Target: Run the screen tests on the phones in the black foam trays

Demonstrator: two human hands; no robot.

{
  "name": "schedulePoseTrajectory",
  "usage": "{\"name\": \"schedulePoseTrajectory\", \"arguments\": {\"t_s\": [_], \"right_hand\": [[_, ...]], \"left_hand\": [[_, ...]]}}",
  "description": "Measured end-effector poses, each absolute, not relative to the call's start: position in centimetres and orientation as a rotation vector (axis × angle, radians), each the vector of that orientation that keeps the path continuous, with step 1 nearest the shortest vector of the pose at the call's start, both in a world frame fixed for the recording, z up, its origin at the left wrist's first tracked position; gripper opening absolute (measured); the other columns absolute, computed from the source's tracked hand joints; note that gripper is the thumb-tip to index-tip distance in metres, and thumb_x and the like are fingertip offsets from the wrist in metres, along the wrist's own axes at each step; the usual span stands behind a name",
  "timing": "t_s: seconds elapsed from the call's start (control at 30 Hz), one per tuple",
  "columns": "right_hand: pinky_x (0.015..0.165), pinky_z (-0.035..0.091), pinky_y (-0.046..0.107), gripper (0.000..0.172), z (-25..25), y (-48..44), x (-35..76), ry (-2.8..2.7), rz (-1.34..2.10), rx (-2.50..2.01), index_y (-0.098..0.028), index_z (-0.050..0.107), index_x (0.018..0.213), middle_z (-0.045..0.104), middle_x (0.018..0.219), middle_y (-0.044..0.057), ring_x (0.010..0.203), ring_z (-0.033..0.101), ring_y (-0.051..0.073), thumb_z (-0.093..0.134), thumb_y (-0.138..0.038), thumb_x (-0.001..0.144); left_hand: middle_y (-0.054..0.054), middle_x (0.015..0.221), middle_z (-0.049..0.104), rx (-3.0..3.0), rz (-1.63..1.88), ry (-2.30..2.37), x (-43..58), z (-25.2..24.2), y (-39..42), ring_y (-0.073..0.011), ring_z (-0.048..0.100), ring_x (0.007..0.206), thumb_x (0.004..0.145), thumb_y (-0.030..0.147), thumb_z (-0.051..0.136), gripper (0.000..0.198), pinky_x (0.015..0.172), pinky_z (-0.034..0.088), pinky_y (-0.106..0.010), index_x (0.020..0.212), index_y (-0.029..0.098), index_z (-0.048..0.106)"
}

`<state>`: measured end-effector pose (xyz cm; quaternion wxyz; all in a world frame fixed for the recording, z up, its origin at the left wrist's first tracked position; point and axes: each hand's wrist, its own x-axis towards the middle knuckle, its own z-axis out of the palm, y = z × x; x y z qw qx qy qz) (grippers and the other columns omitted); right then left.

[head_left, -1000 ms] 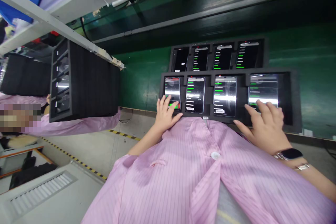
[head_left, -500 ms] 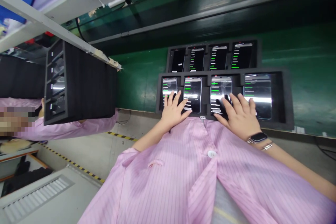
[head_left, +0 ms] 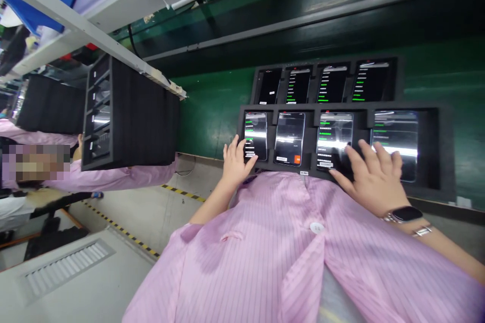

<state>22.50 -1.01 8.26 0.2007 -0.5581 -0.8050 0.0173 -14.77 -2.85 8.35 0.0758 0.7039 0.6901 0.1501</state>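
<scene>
Nearest my camera is the pink striped smock (head_left: 227,267). Beyond it, my right hand (head_left: 373,176), watch (head_left: 406,213) at the wrist, spreads its fingers over the facing edges of the third smartphone (head_left: 334,133) and the fourth smartphone (head_left: 397,133), pinching neither. My left hand (head_left: 235,166) is splayed too, thumb at the lower edge of the first smartphone (head_left: 256,131); I cannot tell whether any fingertip touches glass. These sit screen up in the front black tray (head_left: 447,156), one per compartment, with the second smartphone (head_left: 289,133), which shows an orange block low on its right. The first and third list green and white lines; glare crosses the fourth. Just behind, the rear black tray (head_left: 397,81) holds four more phones (head_left: 297,83). Both trays lie on the green bench (head_left: 206,126). Leftward I see a stack of black trays (head_left: 146,116), a co-worker's pink sleeve (head_left: 121,177) beside it, and grey floor (head_left: 151,222) with yellow-and-black tape (head_left: 184,193).
</scene>
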Motion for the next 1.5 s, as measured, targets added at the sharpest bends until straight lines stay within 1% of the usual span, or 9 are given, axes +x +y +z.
{"name": "schedulePoseTrajectory", "arguments": {"t_s": [0.17,0.33,0.6,0.7,0.83,0.9,1.17,1.37,1.5], "right_hand": [[0.122,0.023,0.071,0.083,8.2,-2.2,26.8,-2.131,-0.041,-1.789,-0.006,0.042,0.157,0.050,0.153,0.029,0.151,0.036,0.045,0.041,-0.068,0.102],[0.122,0.026,0.068,0.086,7.7,-2.9,29.1,-2.086,-0.139,-1.839,-0.004,0.039,0.157,0.050,0.152,0.029,0.148,0.039,0.045,0.039,-0.070,0.101],[0.121,0.032,0.064,0.085,6.6,-3.0,29.6,-2.085,-0.165,-1.801,-0.011,0.028,0.159,0.047,0.154,0.028,0.148,0.039,0.042,0.055,-0.064,0.098],[0.120,0.035,0.062,0.081,6.5,-3.2,29.9,-2.090,-0.155,-1.752,-0.012,0.037,0.155,0.049,0.152,0.029,0.146,0.041,0.041,0.060,-0.062,0.096],[0.120,0.033,0.065,0.048,7.2,-3.5,29.8,-2.163,-0.086,-1.731,-0.019,0.066,0.131,0.051,0.152,0.022,0.146,0.042,0.042,0.054,-0.055,0.101],[0.120,0.032,0.067,0.045,7.6,-3.4,29.6,-2.167,-0.043,-1.730,-0.019,0.070,0.125,0.052,0.152,0.020,0.146,0.041,0.042,0.052,-0.053,0.102],[0.122,0.037,0.058,0.069,9.3,-0.1,30.0,-1.836,0.396,-1.748,-0.011,0.046,0.148,0.049,0.151,0.028,0.144,0.046,0.037,0.054,-0.055,0.096],[0.114,0.048,0.051,0.067,9.5,3.2,29.6,-1.541,0.664,-1.809,-0.011,0.039,0.152,0.046,0.154,0.026,0.139,0.052,0.032,0.052,-0.044,0.094],[0.113,0.047,0.048,0.068,9.3,4.8,29.8,-1.285,0.786,-1.851,-0.015,0.035,0.151,0.048,0.152,0.026,0.135,0.055,0.028,0.056,-0.042,0.092]], "left_hand": [[-0.024,0.166,0.035,2.102,0.571,1.999,-14.8,8.3,-3.1,-0.0331,0.042,0.152,0.103,0.050,0.055,0.056,0.120,0.042,-0.052,0.147,0.016,0.049],[-0.023,0.166,0.034,2.090,0.561,1.991,-14.9,8.3,-3.0,-0.0371,0.044,0.151,0.102,0.047,0.056,0.047,0.119,0.044,-0.054,0.140,0.018,0.060],[-0.027,0.163,0.038,2.111,0.659,1.975,-15.0,7.9,-3.0,-0.0357,0.041,0.153,0.102,0.050,0.054,0.057,0.120,0.043,-0.055,0.146,0.014,0.046],[-0.028,0.162,0.038,2.108,0.661,1.972,-14.9,7.9,-3.1,-0.0365,0.042,0.152,0.103,0.051,0.052,0.059,0.120,0.043,-0.056,0.147,0.012,0.044],[-0.028,0.163,0.037,2.076,0.653,1.965,-14.9,8.2,-3.2,-0.0355,0.040,0.153,0.103,0.052,0.052,0.061,0.121,0.042,-0.056,0.149,0.014,0.041],[-0.027,0.163,0.037,2.051,0.658,1.962,-14.9,8.4,-3.2,-0.0352,0.039,0.154,0.103,0.053,0.051,0.062,0.122,0.040,-0.056,0.150,0.014,0.040],[-0.026,0.162,0.039,1.993,0.645,2.003,-15.3,10.1,1.4,-0.0357,0.036,0.155,0.104,0.057,0.047,0.063,0.124,0.035,-0.057,0.151,0.015,0.043],[-0.023,0.167,0.034,1.988,0.401,2.106,-15.0,11.2,6.9,-0.0432,0.026,0.158,0.101,0.055,0.054,0.056,0.124,0.031,-0.065,0.142,0.017,0.058],[-0.023,0.167,0.034,2.033,0.350,2.110,-14.5,11.0,8.8,-0.0460,0.021,0.159,0.098,0.055,0.059,0.055,0.124,0.026,-0.070,0.136,0.016,0.064]]}}
